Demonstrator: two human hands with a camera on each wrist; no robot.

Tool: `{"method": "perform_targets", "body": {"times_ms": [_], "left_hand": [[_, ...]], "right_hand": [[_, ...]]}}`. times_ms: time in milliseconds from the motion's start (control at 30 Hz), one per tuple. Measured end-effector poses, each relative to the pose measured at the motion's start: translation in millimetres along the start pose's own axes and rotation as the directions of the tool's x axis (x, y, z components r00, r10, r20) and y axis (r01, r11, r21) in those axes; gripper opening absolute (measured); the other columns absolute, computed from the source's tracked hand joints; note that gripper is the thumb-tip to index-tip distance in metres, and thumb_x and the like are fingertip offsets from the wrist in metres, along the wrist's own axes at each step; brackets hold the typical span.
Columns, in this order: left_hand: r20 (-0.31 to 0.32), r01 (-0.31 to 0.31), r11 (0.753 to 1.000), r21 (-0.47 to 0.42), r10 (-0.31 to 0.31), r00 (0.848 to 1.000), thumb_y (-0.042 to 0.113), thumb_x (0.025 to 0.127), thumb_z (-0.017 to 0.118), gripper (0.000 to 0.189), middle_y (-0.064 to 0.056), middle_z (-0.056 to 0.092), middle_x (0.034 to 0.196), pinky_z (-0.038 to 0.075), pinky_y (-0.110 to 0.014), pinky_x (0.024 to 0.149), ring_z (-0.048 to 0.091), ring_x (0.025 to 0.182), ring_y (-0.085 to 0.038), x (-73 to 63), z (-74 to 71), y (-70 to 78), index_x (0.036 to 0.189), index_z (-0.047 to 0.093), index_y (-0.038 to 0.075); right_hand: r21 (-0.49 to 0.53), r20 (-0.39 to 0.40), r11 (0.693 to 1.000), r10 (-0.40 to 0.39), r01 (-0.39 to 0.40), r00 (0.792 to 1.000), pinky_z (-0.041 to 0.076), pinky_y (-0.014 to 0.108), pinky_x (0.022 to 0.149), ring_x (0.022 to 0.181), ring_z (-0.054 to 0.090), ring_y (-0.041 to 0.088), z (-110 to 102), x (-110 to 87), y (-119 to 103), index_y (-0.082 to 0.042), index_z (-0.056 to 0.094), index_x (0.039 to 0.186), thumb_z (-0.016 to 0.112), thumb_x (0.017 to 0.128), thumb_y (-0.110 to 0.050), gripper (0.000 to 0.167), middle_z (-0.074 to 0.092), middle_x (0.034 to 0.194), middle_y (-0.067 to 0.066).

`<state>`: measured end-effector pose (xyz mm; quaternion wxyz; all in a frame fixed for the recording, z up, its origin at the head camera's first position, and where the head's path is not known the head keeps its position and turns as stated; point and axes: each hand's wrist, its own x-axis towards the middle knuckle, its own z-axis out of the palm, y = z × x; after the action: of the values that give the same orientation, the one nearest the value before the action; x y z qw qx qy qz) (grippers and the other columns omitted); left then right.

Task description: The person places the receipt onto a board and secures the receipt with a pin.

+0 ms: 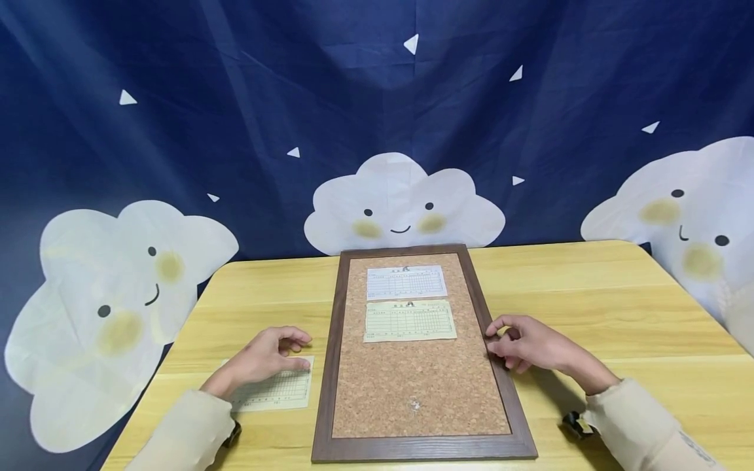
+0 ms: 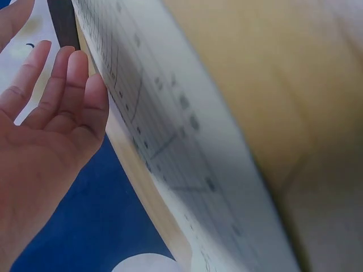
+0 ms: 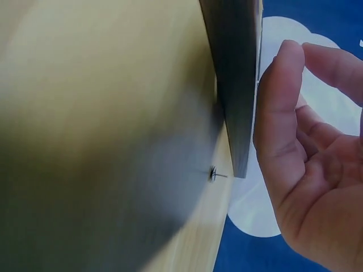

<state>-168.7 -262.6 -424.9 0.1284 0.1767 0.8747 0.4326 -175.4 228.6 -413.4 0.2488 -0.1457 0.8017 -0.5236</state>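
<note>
A cork board (image 1: 424, 373) in a dark wooden frame lies on the table, with a white printed form (image 1: 406, 282) above a pale yellow form (image 1: 409, 322) on it. To its left, another yellowish form (image 1: 277, 392) lies on the table. My left hand (image 1: 268, 353) hovers over that form, fingers loosely bent and thumb by its top right corner. At the board's right edge is my right hand (image 1: 527, 341), its index and thumb tips by the frame and nothing seen between them. A small tack (image 3: 212, 174) lies on the table close to the frame.
Near the bottom of the cork sits a small shiny cluster (image 1: 415, 405). The wooden table (image 1: 589, 294) extends on both sides of the board. Behind it hangs a dark blue curtain (image 1: 377, 85) with white clouds.
</note>
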Motion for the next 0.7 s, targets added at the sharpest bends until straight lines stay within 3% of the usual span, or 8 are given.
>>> {"method": "perform_targets", "body": {"times_ms": [367, 700], "left_hand": [[0.059, 0.043, 0.999, -0.024, -0.041, 0.997, 0.013, 0.082, 0.083, 0.044, -0.016, 0.066, 0.113, 0.050, -0.024, 0.081, 0.058, 0.097, -0.028, -9.5, -13.1, -4.9, 0.116, 0.064, -0.008], [0.054, 0.081, 0.996, -0.024, -0.080, 0.995, 0.009, 0.083, 0.082, 0.045, -0.017, 0.065, 0.115, 0.050, -0.024, 0.080, 0.057, 0.097, -0.026, -18.6, -24.1, -10.0, 0.119, 0.063, -0.009]], "right_hand": [[-0.009, 0.040, 1.000, -0.015, 0.016, 0.999, 0.054, 0.033, 0.055, 0.068, 0.058, 0.021, -1.8, -5.0, 9.6, 0.010, 0.050, 0.119, 0.064, 0.094, -0.002, 0.031, 0.051, 0.078, 0.007], [0.016, 0.057, 1.000, -0.025, 0.024, 0.998, 0.053, 0.031, 0.055, 0.068, 0.056, 0.020, -1.5, -5.0, 13.0, 0.011, 0.046, 0.121, 0.062, 0.093, 0.005, 0.033, 0.048, 0.080, 0.008]]}}
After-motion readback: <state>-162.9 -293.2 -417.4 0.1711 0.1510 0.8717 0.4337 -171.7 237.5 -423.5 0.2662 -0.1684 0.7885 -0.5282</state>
